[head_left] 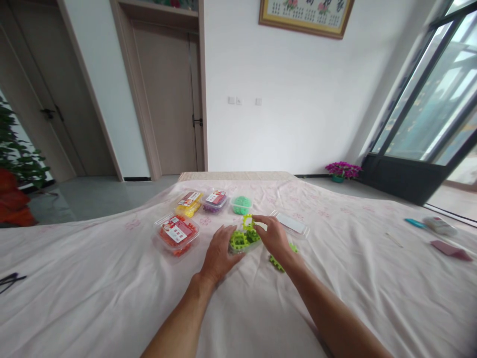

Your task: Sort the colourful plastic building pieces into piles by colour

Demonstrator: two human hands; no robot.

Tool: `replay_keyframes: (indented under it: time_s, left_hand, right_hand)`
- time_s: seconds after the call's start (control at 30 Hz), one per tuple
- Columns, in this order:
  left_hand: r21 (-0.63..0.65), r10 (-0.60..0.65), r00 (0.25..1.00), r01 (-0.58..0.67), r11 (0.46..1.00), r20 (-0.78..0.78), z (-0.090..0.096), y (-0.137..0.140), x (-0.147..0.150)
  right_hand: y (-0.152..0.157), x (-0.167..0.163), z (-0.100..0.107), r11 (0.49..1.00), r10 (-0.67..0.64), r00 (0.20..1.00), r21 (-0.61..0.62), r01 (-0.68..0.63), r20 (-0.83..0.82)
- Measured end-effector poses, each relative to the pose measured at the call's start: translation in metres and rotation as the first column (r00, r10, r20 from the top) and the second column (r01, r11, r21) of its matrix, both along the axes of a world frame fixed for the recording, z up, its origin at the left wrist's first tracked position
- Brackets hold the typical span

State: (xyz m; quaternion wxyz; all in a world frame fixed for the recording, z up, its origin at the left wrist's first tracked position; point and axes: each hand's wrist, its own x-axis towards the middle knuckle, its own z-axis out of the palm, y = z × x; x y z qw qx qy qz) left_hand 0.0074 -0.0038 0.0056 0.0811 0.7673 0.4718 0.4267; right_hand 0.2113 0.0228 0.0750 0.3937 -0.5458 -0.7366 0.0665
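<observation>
My left hand (219, 254) grips the left side of a small clear plastic box (252, 247), thumb along the near side. Inside the box lie several lime-green toothed building pieces (240, 240). Just above them, my right hand (274, 233) pinches a yellow-green square frame-shaped piece (245, 222) between thumb and fingers. More green toothed pieces (276, 263) lie on the cloth, partly hidden under my right wrist. Behind the right hand rests a flat clear lid (291, 223) with a white label.
Clear boxes stand at the left and back: one with red-orange pieces (178, 236), one yellow (188, 204), one purple (215, 201), one mint green (242, 204). A wrinkled pale cloth (122, 288) covers the surface. Small items, including a pink one (450, 250), lie far right.
</observation>
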Motion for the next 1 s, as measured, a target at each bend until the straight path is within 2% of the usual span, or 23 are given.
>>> replay_keyframes:
  time_s: [0.1, 0.2, 0.3, 0.4, 0.5, 0.63, 0.7, 0.77, 0.9, 1.0]
  left_hand:
    - [0.016, 0.017, 0.999, -0.018, 1.0, 0.044, 0.001, 0.0, 0.001]
    - [0.066, 0.028, 0.998, -0.031, 0.997, 0.051, 0.002, -0.001, 0.001]
    - [0.117, 0.029, 0.999, -0.027, 0.993, -0.014, 0.002, -0.001, 0.001]
    - [0.126, 0.023, 0.995, -0.01, 0.992, -0.099, 0.002, -0.001, 0.0]
    - [0.128, 0.0, 0.989, 0.019, 0.992, -0.149, 0.002, -0.001, 0.0]
    - [0.136, -0.006, 0.984, 0.03, 0.99, -0.176, 0.006, -0.004, 0.001]
    - [0.125, 0.0, 0.981, 0.025, 0.992, -0.193, 0.009, -0.005, 0.001]
    - [0.115, 0.008, 0.98, 0.015, 0.993, -0.201, 0.011, -0.006, 0.002]
    - [0.119, -0.004, 0.981, 0.028, 0.993, -0.196, 0.011, -0.004, 0.004]
    - [0.127, -0.02, 0.98, 0.046, 0.991, -0.197, 0.008, -0.002, 0.005]
  right_hand:
    - [-0.001, -0.006, 0.0, 0.994, 0.041, 0.981, -0.089, -0.058, -0.188]
    - [-0.005, -0.012, -0.001, 0.951, 0.189, 0.953, -0.196, -0.237, -0.235]
    - [-0.01, -0.014, -0.001, 0.935, 0.305, 0.951, -0.174, -0.309, -0.047]
    - [-0.013, -0.012, 0.002, 0.955, 0.294, 0.943, -0.098, -0.281, 0.157]
    - [-0.012, -0.007, 0.005, 0.955, 0.298, 0.932, -0.058, -0.292, 0.208]
    - [-0.005, 0.01, 0.015, 0.987, 0.157, 0.967, 0.0, -0.16, 0.2]
    - [0.0, 0.025, 0.021, 0.997, 0.075, 0.973, -0.046, -0.066, 0.22]
    - [0.003, 0.043, 0.026, 0.989, 0.013, 0.963, -0.146, 0.027, 0.27]
    - [0.008, 0.072, 0.027, 0.908, 0.019, 0.912, -0.39, 0.156, 0.41]
    - [0.009, 0.084, 0.021, 0.849, 0.051, 0.865, -0.478, 0.226, 0.499]
